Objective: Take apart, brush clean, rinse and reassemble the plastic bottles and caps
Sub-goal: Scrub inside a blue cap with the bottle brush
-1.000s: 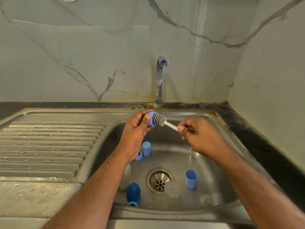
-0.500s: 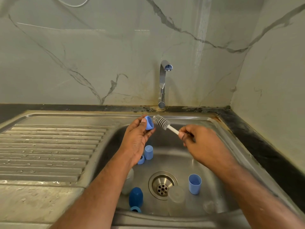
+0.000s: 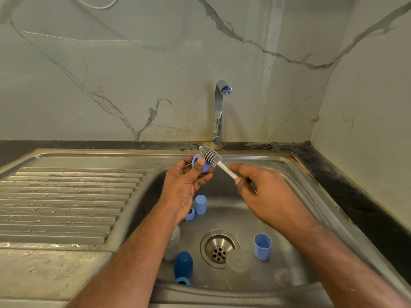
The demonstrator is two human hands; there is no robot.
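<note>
Over the back of the steel sink [image 3: 295, 174], my left hand [image 3: 184, 185] pinches a small light-blue cap [image 3: 205, 167] between thumb and fingers. My right hand [image 3: 264, 194] grips the white handle of a grey-bristled brush [image 3: 211, 156], whose head lies against the cap's upper right side. Down in the basin lie a light-blue cap [image 3: 200, 204], a small blue ring [image 3: 190, 214], a light-blue cup [image 3: 262, 246], a dark-blue dome cap [image 3: 183, 264] on a blue ring, and clear bottles [image 3: 238, 263]. One pale bottle [image 3: 174, 243] is partly hidden by my left forearm.
A chrome tap [image 3: 219, 112] stands at the back of the sink, with no water running. The ribbed draining board [image 3: 66, 196] spreads to the left. The drain [image 3: 219, 247] sits at the basin's middle. A dark counter edge [image 3: 355, 196] and marble walls close in the right side.
The brush head has come out of the cap and moved up to its outer side. My left hand has turned the cap, its opening now facing left.
</note>
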